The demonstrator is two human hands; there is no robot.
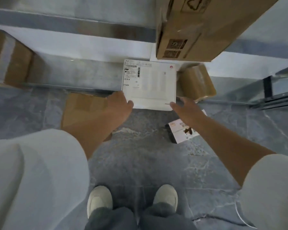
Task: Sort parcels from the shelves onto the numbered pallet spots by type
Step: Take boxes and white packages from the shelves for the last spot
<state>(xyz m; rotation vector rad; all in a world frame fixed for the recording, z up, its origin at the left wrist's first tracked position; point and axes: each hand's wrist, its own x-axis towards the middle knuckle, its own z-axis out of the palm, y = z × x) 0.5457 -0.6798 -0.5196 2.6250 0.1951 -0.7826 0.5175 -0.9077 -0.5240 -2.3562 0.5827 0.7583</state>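
The white flat box (150, 83) (shipping label far-left, red dot far-right) juts over the low shelf's (83, 75) near edge, left of a taped brown parcel (196, 82). The left hand (118, 103) grips its near-left corner, thumb on top; the right hand (186, 110) touches the near-right corner, fingers spread.

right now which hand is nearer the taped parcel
Right. The right hand is just below-left of the taped parcel; the left hand holds the white box at its far corner.
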